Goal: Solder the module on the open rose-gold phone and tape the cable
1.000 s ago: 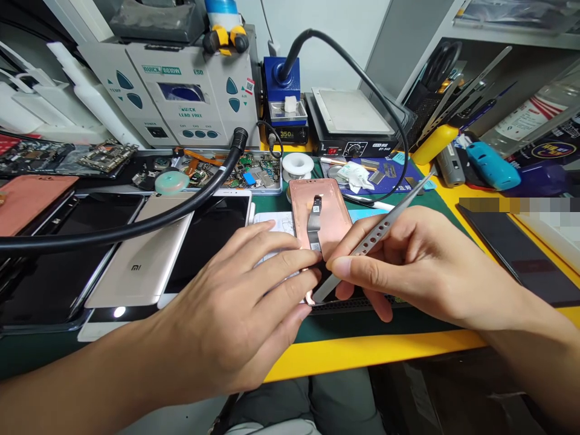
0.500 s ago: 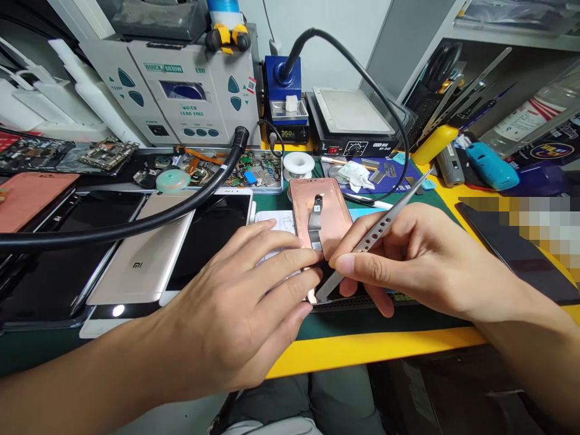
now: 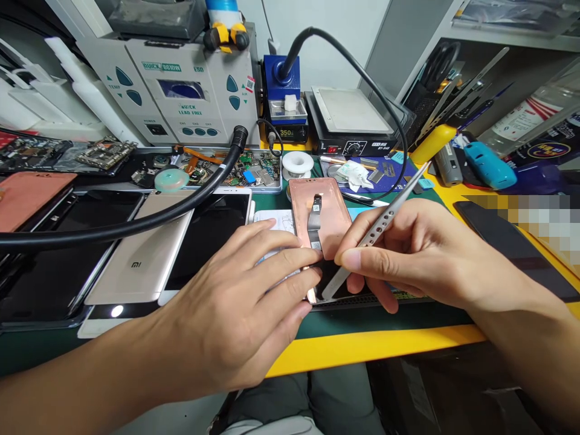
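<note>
An opened phone with a rose-gold shell (image 3: 335,211) lies on the bench between my hands, and a grey flex cable (image 3: 314,222) runs over its upper part. My left hand (image 3: 244,296) holds the phone by its lower left edge, fingertips on the side and thumb by the bottom corner. In my right hand (image 3: 408,260) are metal tweezers (image 3: 378,226) with a row of holes. Their pointed tip faces up and right, while the broad end meets the phone's dark lower part near the bottom edge. My right fingers cover some of that part.
Several phones lie at left, including a gold one (image 3: 140,254), under a thick black hose (image 3: 181,211). Behind stand a hot-air station (image 3: 181,109), a solder spool (image 3: 298,163) and a heating plate (image 3: 353,109). A dark phone panel (image 3: 512,248) is at right.
My right hand and the tweezers have shifted slightly to the right, with the broad end sliding a little along the phone's bottom edge. My left hand stays in place.
</note>
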A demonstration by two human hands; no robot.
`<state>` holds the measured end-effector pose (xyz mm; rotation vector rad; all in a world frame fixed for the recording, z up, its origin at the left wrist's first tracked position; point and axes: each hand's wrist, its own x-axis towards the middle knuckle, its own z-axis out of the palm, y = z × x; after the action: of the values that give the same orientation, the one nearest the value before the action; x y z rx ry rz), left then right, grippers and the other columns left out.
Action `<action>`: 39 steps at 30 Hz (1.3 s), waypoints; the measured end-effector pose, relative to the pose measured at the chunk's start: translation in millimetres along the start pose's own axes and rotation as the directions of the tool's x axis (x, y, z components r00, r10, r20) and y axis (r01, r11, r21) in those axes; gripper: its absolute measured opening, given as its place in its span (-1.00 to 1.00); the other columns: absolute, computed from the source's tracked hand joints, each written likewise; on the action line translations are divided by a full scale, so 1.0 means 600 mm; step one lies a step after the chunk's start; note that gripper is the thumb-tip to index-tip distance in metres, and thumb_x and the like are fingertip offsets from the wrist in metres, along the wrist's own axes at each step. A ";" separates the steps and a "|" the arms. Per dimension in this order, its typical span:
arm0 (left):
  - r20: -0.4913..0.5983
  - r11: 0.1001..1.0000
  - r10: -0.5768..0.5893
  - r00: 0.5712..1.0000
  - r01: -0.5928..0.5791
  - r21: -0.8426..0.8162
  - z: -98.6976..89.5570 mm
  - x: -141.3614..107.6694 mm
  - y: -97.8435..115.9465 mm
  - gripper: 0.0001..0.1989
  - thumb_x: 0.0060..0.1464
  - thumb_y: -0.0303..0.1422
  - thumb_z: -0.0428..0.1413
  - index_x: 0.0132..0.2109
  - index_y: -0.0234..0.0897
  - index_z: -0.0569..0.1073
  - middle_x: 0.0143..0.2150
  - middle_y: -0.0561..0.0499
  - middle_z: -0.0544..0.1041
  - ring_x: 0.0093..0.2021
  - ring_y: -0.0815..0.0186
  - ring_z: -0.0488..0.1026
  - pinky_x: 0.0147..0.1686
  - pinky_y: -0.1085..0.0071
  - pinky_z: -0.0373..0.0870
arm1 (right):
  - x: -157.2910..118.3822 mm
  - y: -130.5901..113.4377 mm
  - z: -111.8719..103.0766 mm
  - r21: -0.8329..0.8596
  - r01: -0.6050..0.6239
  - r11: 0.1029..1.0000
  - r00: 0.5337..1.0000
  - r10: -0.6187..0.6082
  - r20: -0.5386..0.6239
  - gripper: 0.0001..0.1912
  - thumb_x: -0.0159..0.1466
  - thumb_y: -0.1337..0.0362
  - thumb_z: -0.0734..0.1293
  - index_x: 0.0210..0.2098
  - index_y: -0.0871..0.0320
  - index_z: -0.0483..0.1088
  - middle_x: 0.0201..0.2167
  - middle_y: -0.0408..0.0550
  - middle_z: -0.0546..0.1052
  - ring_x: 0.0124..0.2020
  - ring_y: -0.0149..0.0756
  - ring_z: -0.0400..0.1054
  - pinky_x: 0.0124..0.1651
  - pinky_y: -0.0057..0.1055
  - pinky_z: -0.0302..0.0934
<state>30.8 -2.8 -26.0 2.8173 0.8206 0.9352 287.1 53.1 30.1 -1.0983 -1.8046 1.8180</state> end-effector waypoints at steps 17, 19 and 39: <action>-0.005 1.000 0.006 1.000 -0.006 0.006 -0.001 0.004 -0.001 -0.75 0.28 -0.56 0.21 0.09 -0.44 0.56 0.12 -0.25 0.67 0.21 -0.04 0.49 0.29 -0.10 0.42 | -0.004 -0.007 0.007 -0.011 -0.026 1.000 1.000 0.026 0.008 -0.75 0.30 0.16 0.62 -0.43 0.11 0.64 -0.45 -0.15 0.67 -0.65 -0.47 0.41 -0.61 -0.55 0.26; -0.006 1.000 0.009 1.000 -0.009 0.011 -0.001 0.003 -0.001 -0.74 0.28 -0.57 0.20 0.09 -0.43 0.56 0.12 -0.25 0.67 0.20 -0.04 0.51 0.30 -0.11 0.43 | -0.003 -0.008 0.006 0.024 -0.023 0.999 1.000 0.024 -0.014 -0.76 0.27 0.20 0.64 -0.45 0.13 0.62 -0.46 -0.15 0.66 -0.66 -0.49 0.40 -0.62 -0.59 0.24; -0.015 1.000 0.017 1.000 -0.017 0.010 0.001 0.003 -0.003 -0.72 0.25 -0.57 0.24 0.10 -0.47 0.57 0.14 -0.28 0.67 0.20 -0.06 0.51 0.30 -0.13 0.45 | -0.003 -0.005 0.005 0.035 -0.017 0.999 0.999 0.018 -0.029 -0.76 0.24 0.26 0.64 -0.49 0.12 0.61 -0.51 -0.16 0.63 -0.66 -0.47 0.42 -0.63 -0.60 0.21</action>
<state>31.7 -0.5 -25.9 2.8334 0.8061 0.9590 285.5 50.1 33.0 -1.1255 -1.7451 1.8264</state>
